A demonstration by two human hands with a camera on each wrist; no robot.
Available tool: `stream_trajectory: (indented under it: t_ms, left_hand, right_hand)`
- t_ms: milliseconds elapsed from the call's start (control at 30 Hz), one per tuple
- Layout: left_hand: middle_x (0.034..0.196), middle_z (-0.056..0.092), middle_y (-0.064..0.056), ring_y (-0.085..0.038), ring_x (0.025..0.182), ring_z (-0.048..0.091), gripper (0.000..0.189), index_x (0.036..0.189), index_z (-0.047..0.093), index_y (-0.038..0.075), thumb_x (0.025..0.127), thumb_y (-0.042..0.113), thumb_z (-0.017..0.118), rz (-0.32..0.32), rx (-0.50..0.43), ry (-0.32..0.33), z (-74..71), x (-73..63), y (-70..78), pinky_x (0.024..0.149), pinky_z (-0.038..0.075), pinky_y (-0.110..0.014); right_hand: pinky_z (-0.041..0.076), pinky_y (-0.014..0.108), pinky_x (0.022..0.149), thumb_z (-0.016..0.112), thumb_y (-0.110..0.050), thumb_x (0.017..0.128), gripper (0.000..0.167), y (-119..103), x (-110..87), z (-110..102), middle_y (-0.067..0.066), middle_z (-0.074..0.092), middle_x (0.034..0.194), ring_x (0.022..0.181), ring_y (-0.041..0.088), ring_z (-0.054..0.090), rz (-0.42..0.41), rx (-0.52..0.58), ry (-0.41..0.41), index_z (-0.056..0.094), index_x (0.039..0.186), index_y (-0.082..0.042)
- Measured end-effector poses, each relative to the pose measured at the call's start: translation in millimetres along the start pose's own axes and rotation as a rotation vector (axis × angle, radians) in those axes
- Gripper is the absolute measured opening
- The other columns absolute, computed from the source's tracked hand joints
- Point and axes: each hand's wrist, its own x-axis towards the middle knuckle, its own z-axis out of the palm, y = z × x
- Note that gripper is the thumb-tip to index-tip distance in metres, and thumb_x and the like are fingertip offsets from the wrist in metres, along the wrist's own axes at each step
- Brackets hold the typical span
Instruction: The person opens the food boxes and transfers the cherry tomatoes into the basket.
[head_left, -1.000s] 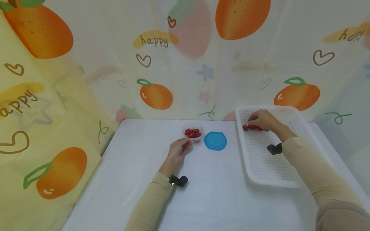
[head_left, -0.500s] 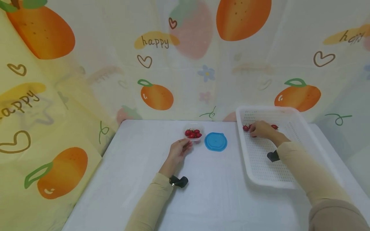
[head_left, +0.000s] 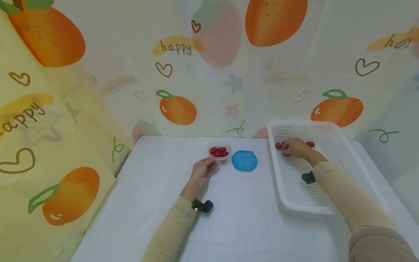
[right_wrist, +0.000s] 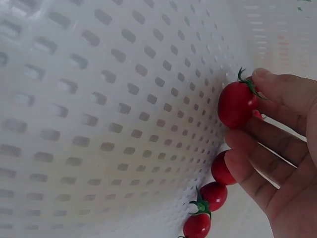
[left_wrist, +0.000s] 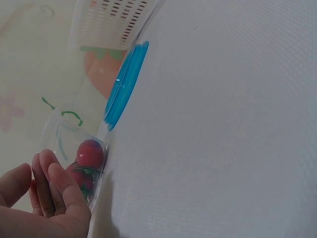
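My right hand [head_left: 297, 147] is inside the white basket, its thumb and fingers round a red cherry tomato [right_wrist: 237, 105] with a green stem. Several other cherry tomatoes [right_wrist: 214, 196] lie in a row close to that hand, partly covered by it in the head view. A small clear plastic box [head_left: 218, 159] holds several more cherry tomatoes [head_left: 217, 154]. At its near side is my left hand [head_left: 202, 171], fingers loosely bent and thumb apart, gripping nothing; whether the fingertips touch the box I cannot tell.
The white perforated basket [head_left: 278, 182] stands at the table's right side, its rim raised all round. A blue lid [head_left: 244, 161] lies flat between box and basket. Behind the white-covered table [head_left: 242, 218] hangs a fruit-printed curtain [head_left: 209, 91].
My right hand has come slightly nearer and lower in the basket, uncovering a tomato to its right, and now grips one tomato. The left hand has stayed by the box.
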Motion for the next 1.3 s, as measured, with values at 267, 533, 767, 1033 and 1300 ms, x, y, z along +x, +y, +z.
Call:
stream_trajectory:
  t_ms: [267, 533, 767, 1033, 1300]
  left_hand:
    - [0.098, 0.071, -0.004, -0.012, 0.087, 0.07, 0.027, 0.118, 0.061, 0.004, 0.094, 0.016, 0.064, -0.001, -0.005, 0.003, 0.9, 0.3, 1.6, 0.085, 0.058, -0.023]
    - [0.095, 0.071, -0.004, -0.011, 0.085, 0.069, 0.026, 0.117, 0.061, 0.003, 0.094, 0.014, 0.064, 0.003, -0.015, 0.006, 2.0, 1.1, 1.1, 0.084, 0.058, -0.022]
    - [0.094, 0.07, -0.004, -0.012, 0.086, 0.069, 0.028, 0.119, 0.06, 0.002, 0.094, 0.014, 0.064, 0.007, -0.02, 0.003, 1.9, -0.6, -0.4, 0.083, 0.058, -0.022]
    - [0.094, 0.07, -0.004, -0.012, 0.086, 0.069, 0.027, 0.119, 0.06, 0.002, 0.094, 0.013, 0.063, 0.002, -0.015, -0.007, 1.6, -2.4, -0.5, 0.081, 0.058, -0.021]
    - [0.098, 0.071, -0.005, -0.012, 0.087, 0.069, 0.027, 0.118, 0.061, 0.003, 0.094, 0.016, 0.063, -0.007, -0.017, 0.004, 1.1, -2.9, 0.7, 0.083, 0.058, -0.021]
  right_hand:
    - [0.049, 0.059, 0.097, 0.065, -0.015, 0.091, 0.025, -1, -3.4, -9, 0.019, 0.067, 0.103, 0.093, 0.032, 0.059, -0.023, -0.014, 0.023, 0.069, 0.11, 0.002]
    - [0.054, 0.052, 0.094, 0.061, -0.018, 0.095, 0.031, -10, -8.2, -35, 0.022, 0.067, 0.109, 0.093, 0.032, 0.059, -0.04, 0.011, 0.045, 0.065, 0.118, 0.002]
    - [0.047, 0.059, 0.1, 0.058, -0.018, 0.096, 0.035, -23, -5.7, -47, 0.026, 0.063, 0.118, 0.102, 0.038, 0.059, -0.073, 0.015, 0.094, 0.061, 0.123, 0.005]
    - [0.047, 0.056, 0.102, 0.056, -0.02, 0.098, 0.038, -47, -3.3, -55, 0.025, 0.06, 0.126, 0.11, 0.039, 0.057, -0.063, 0.041, 0.096, 0.058, 0.129, 0.001]
    - [0.051, 0.053, 0.099, 0.057, -0.016, 0.097, 0.034, -76, 11.3, -54, 0.025, 0.061, 0.124, 0.11, 0.038, 0.058, -0.159, 0.026, 0.121, 0.06, 0.125, 0.003]
